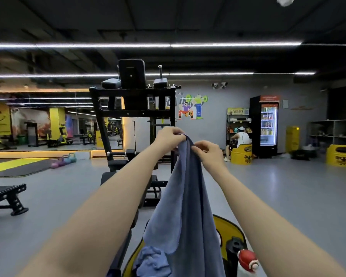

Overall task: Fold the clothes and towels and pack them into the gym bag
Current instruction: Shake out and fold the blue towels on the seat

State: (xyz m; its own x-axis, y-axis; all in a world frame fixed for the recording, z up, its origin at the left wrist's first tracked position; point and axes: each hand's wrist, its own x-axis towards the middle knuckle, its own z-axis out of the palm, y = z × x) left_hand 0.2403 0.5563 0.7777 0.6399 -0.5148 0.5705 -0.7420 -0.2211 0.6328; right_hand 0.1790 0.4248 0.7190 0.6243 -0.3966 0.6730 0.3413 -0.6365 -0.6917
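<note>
At the far left of the frame, a black weight bench [6, 195] stood on the grey floor, and further back, toward the middle left, a small cluster of pastel kettlebells [63, 160] sat beside a dark mat. A tall black exercise machine [133, 108] filled the centre of the frame.

In front of it, both arms reached forward and up. The left hand [169, 139] pinched the top edge of a blue-grey towel [185, 206] with fingers curled round the cloth. Just right of it, the right hand [209, 152] pinched the same edge, thumb and fingers closed on the fabric, the two hands close together. The towel hung straight down from them to the lower centre of the frame, where its bottom met a crumpled lighter-blue cloth [153, 260] lying on a yellow surface [231, 226].

At the lower right, a red-and-white bottle cap [247, 260] showed beside a black object. In the right background a lit drinks fridge [268, 126] stood against the wall, with a seated person [241, 139] to its left.
</note>
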